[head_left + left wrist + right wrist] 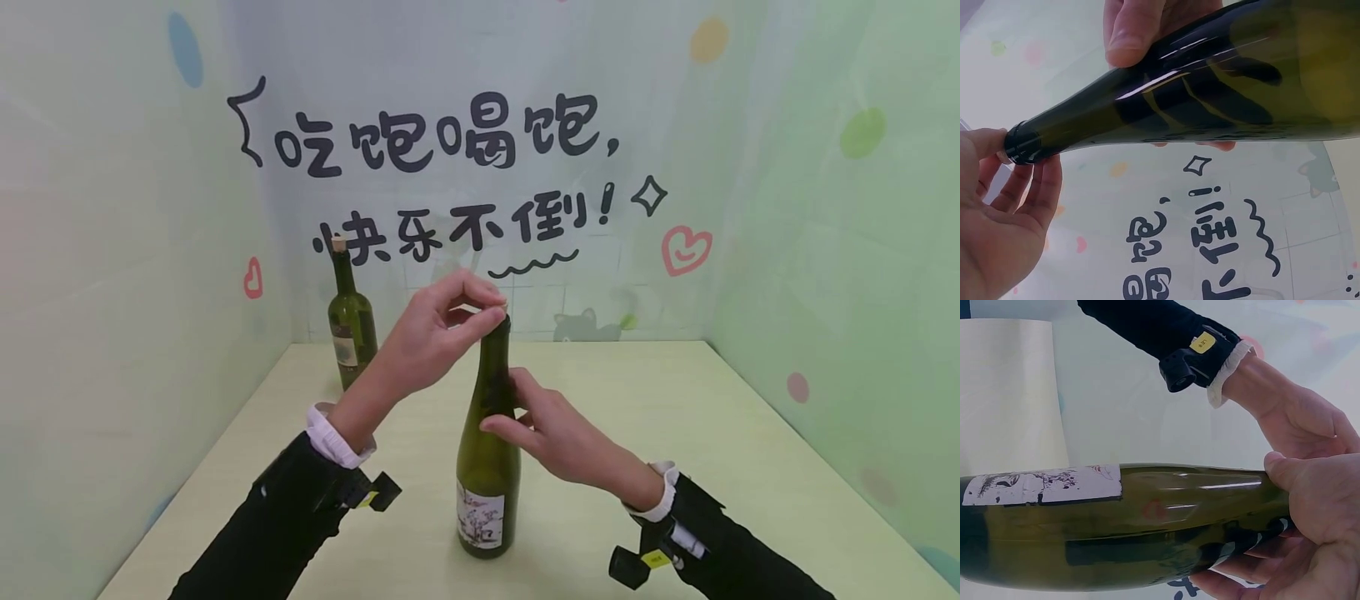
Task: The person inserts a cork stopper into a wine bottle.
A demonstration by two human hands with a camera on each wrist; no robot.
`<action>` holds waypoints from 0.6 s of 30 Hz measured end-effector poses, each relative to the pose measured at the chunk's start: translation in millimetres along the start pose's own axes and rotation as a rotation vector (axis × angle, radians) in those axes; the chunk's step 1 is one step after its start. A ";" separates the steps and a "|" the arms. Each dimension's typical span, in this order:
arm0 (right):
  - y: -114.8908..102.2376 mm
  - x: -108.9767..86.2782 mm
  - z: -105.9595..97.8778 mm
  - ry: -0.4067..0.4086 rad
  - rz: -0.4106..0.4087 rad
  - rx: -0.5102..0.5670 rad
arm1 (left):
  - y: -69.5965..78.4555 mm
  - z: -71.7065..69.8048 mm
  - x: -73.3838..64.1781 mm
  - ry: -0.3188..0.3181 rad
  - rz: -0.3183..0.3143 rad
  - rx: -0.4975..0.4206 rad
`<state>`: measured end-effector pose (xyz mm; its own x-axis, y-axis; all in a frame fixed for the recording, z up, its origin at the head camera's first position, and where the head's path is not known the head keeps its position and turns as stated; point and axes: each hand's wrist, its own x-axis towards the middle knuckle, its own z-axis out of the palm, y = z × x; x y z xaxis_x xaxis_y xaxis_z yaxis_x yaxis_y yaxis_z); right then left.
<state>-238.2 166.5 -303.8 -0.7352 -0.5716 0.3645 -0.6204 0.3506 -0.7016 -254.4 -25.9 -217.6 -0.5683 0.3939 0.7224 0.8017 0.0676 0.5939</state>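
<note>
A green glass wine bottle [489, 450] with a pale flower-print label stands upright on the table. My right hand [558, 429] grips it round the neck and shoulder, thumb in front and fingers behind. At the top, my left hand [442, 325] pinches a small pale stopper at the mouth, mostly hidden by the fingertips. In the left wrist view, the left thumb and fingers [1050, 187] close about the dark rim of the bottle [1166, 100]. The right wrist view shows the label along the bottle [1147, 531] and the right hand [1322, 519] round its narrowing part.
Another green wine bottle [351, 329], with a cork [339, 243] in its top, stands at the back left, partly behind my left arm. Printed walls enclose the pale table [637, 400] at the back and on both sides.
</note>
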 end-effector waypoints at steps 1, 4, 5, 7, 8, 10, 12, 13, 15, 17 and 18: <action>0.1 0.3 0.3 -0.001 0.000 0.001 | -0.4 0.3 -0.7 0.007 0.000 0.000; 0.5 1.4 0.6 -0.002 -0.005 0.002 | -1.2 1.6 -2.1 0.026 0.002 0.000; 0.8 1.7 0.6 -0.001 -0.007 0.002 | -1.5 2.2 -2.3 0.031 0.004 0.002; 1.2 2.3 0.6 -0.001 -0.015 0.002 | -1.5 3.3 -2.7 0.043 0.009 0.010; 1.4 2.5 0.7 -0.001 -0.019 0.002 | -1.5 3.7 -3.0 0.049 0.011 0.014; 1.6 2.8 0.7 -0.004 -0.022 0.005 | -1.6 4.5 -3.6 0.061 0.019 0.023; 1.5 2.6 0.4 -0.007 -0.021 0.009 | -1.6 5.6 -4.0 0.067 0.025 0.025; 1.2 2.5 0.1 -0.009 -0.017 0.010 | -1.8 6.2 -4.1 0.070 0.028 0.028; 0.8 2.3 -0.7 -0.012 -0.012 0.013 | -2.2 7.3 -4.1 0.077 0.033 0.032; 0.4 2.3 -1.5 -0.010 -0.013 0.013 | -3.0 8.5 -3.8 0.082 0.037 0.036; 0.3 2.3 -2.0 -0.008 -0.014 0.012 | -3.4 9.1 -3.5 0.085 0.039 0.038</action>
<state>-240.6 166.8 -302.0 -0.7243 -0.5825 0.3690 -0.6270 0.3338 -0.7038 -253.4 -19.2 -225.4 -0.5492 0.3183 0.7727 0.8289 0.0893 0.5523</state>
